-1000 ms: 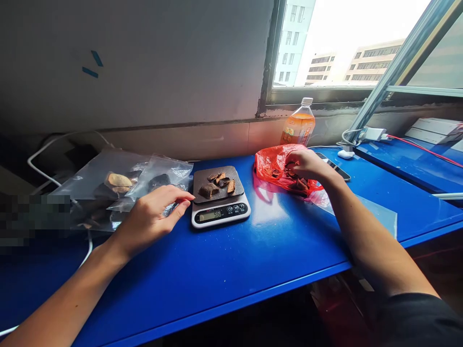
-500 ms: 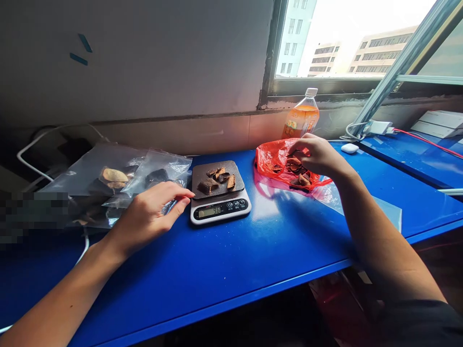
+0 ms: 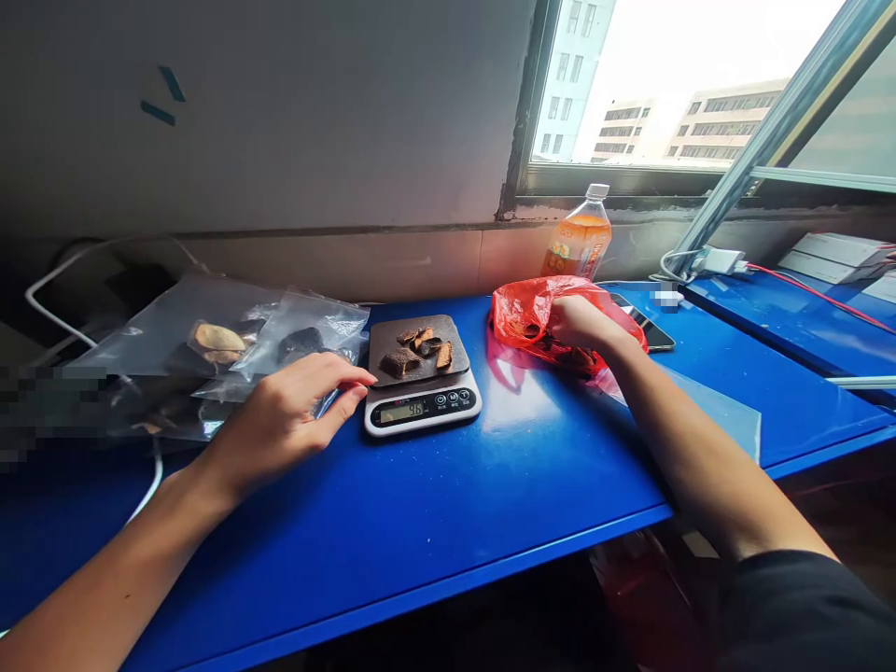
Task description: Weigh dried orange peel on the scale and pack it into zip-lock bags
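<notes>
Head cam: blue tabletop (image 3: 392,523), small digital scale (image 3: 438,385) on it, closer to the back edge than the front.
Brown pcs (image 3: 400,362): handful of rough, dry-looking chunks, dark outside w/ some tan faces, biggest one toward the L; all on the scale's dark plate. LCD (image 3: 401,412) shows a 9 and a 6, decimal pt too small to tell.
Red bag (image 3: 518,303): thin crinkly plastic, mouth open, R of scale nr the back edge, more dark pcs (image 3: 533,330) inside.
L hand (image 3: 290,411): at the scale's L edge, brown pcs just past the fingertips, can't tell if it touches the scale. Thumb + index a bit apart, nothing btwn.
R hand (image 3: 584,325): down in the red bag, fingers hidden, so can't tell if they're pinching anything tbh.
Arms: both stretched in over the front edge, back of L hand up, R forearm slanting over a flat clear sheet (image 3: 728,420).
Back edge: clear zip bags (image 3: 164,327) L of scale, orange drink bottle (image 3: 581,243) behind red bag, phone (image 3: 648,324) just R of it.
</notes>
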Motion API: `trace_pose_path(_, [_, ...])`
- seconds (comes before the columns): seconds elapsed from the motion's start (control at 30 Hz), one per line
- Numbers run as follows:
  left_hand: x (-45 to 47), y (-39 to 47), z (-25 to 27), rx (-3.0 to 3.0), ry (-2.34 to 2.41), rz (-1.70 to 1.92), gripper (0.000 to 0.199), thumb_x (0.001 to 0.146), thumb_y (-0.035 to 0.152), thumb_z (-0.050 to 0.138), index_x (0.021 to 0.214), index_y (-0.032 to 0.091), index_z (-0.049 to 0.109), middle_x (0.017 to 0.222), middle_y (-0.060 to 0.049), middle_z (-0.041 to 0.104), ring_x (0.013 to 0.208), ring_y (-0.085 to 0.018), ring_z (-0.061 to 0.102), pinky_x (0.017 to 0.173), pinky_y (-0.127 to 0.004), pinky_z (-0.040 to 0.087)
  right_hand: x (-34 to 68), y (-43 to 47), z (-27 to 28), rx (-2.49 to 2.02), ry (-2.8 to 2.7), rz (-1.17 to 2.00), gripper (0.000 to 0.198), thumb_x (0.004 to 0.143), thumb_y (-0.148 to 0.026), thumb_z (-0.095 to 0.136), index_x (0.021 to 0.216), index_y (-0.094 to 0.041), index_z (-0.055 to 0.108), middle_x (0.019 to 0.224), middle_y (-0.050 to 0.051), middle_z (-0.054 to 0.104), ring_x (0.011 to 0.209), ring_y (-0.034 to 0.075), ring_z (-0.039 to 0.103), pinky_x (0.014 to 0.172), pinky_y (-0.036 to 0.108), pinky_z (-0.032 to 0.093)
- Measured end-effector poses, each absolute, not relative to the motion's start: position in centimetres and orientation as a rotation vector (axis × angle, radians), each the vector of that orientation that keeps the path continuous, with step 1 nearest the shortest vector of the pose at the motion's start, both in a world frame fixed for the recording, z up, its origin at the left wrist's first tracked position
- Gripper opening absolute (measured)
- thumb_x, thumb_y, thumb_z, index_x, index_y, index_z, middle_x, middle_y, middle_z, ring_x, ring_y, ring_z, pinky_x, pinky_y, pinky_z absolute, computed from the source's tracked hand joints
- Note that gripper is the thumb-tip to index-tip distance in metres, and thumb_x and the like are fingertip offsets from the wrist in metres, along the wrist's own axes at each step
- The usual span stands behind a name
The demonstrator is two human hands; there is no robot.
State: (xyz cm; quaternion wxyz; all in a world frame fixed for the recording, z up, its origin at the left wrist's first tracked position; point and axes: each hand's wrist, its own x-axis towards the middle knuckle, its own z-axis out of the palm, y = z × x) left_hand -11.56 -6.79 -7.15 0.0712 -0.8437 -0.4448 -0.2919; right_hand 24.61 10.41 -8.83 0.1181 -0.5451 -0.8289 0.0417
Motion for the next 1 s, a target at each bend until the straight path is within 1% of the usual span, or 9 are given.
trace_pose_path(0.07, [-11.5, -6.8, -7.1, -2.522, -1.345, -0.875, 0.019, 0.095, 0.026, 0.051, 0.096, 0.019, 0.068, 0.092, -0.002, 0.072, 0.084, -0.016, 0.068, 0.077, -0.028, 0.055, 24.0, 10.7, -9.1, -1.566, -2.447, 0.137, 0.025, 0.073, -0.006, 0.055, 0.088, -0.016, 0.072, 0.092, 0.009, 0.074, 0.083, 0.019, 0.064, 0.074, 0.025, 0.048])
trace_pose_path(0.13, [-11.6, -6.8, -7.0, -2.511, -1.348, -0.870, 0.020, 0.096, 0.027, 0.050, 0.096, 0.019, 0.068, 0.092, -0.002, 0.072, 0.085, -0.016, 0.068, 0.078, -0.028, 0.054, 23.9, 10.8, -9.1, -1.542, -2.457, 0.153, 0.026, 0.073, -0.006, 0.055, 0.090, -0.018, 0.072, 0.095, 0.008, 0.074, 0.085, 0.019, 0.065, 0.075, 0.025, 0.048])
trace_pose_path(0.3, [-11.5, -7.0, -6.8, -2.511, -1.415, -0.862, 0.019, 0.094, 0.028, 0.051, 0.096, 0.020, 0.069, 0.094, -0.003, 0.073, 0.087, -0.018, 0.069, 0.079, -0.030, 0.054, 25.6, 10.5, -7.9, -1.558, -2.456, 0.169, 0.022, 0.068, -0.005, 0.052, 0.076, -0.018, 0.068, 0.077, 0.003, 0.069, 0.071, 0.017, 0.061, 0.061, 0.024, 0.045])
trace_pose_path(0.37, [-11.3, -7.1, -6.6, -2.506, -1.450, -0.889, 0.020, 0.093, 0.030, 0.051, 0.094, 0.021, 0.069, 0.094, -0.003, 0.074, 0.087, -0.019, 0.069, 0.077, -0.030, 0.055, 26.6, 10.1, -7.2, -1.534, -2.462, 0.196, 0.020, 0.069, -0.008, 0.053, 0.075, -0.018, 0.068, 0.074, 0.001, 0.068, 0.069, 0.016, 0.060, 0.059, 0.024, 0.044])
trace_pose_path(0.47, [-11.2, -7.2, -6.5, -2.516, -1.483, -0.899, 0.021, 0.093, 0.031, 0.051, 0.094, 0.022, 0.069, 0.094, -0.003, 0.074, 0.087, -0.020, 0.069, 0.077, -0.031, 0.056, 27.5, 9.5, -6.5, -1.501, -2.417, 0.267, 0.017, 0.071, -0.013, 0.055, 0.078, -0.018, 0.070, 0.076, 0.001, 0.069, 0.068, 0.015, 0.058, 0.059, 0.023, 0.044])
trace_pose_path(0.6, [-11.1, -7.3, -6.4, -2.527, -1.459, -0.872, 0.021, 0.094, 0.028, 0.050, 0.095, 0.019, 0.069, 0.093, -0.004, 0.073, 0.086, -0.019, 0.068, 0.081, -0.032, 0.055, 27.7, 9.0, -6.5, -1.536, -2.328, 0.289, 0.015, 0.073, -0.015, 0.059, 0.081, -0.018, 0.072, 0.079, 0.001, 0.071, 0.069, 0.015, 0.059, 0.062, 0.025, 0.046])
trace_pose_path(0.8, [-11.2, -7.3, -6.4, -2.526, -1.439, -0.861, 0.022, 0.094, 0.029, 0.050, 0.096, 0.019, 0.069, 0.095, -0.004, 0.073, 0.088, -0.019, 0.068, 0.082, -0.032, 0.054, 26.7, 9.1, -7.1, -1.502, -2.328, 0.148, 0.016, 0.080, -0.022, 0.059, 0.091, -0.017, 0.070, 0.091, 0.005, 0.072, 0.076, 0.015, 0.061, 0.068, 0.025, 0.046])
trace_pose_path(0.93, [-11.3, -7.3, -6.4, -2.531, -1.447, -0.862, 0.021, 0.094, 0.030, 0.050, 0.095, 0.020, 0.069, 0.094, -0.003, 0.073, 0.087, -0.019, 0.068, 0.080, -0.030, 0.055, 25.4, 8.6, -7.6, -1.663, -2.518, 0.131, 0.014, 0.076, -0.020, 0.063, 0.089, -0.017, 0.068, 0.087, 0.007, 0.072, 0.071, 0.017, 0.062, 0.062, 0.025, 0.044])
trace_pose_path(1.0, [-11.2, -7.3, -6.4, -2.538, -1.455, -0.858, 0.021, 0.094, 0.030, 0.050, 0.095, 0.021, 0.069, 0.094, -0.003, 0.073, 0.087, -0.019, 0.068, 0.080, -0.030, 0.055, 24.7, 8.4, -7.9, -1.722, -2.573, 0.106, 0.012, 0.074, -0.017, 0.062, 0.085, -0.018, 0.069, 0.084, 0.008, 0.072, 0.071, 0.019, 0.064, 0.062, 0.026, 0.044])
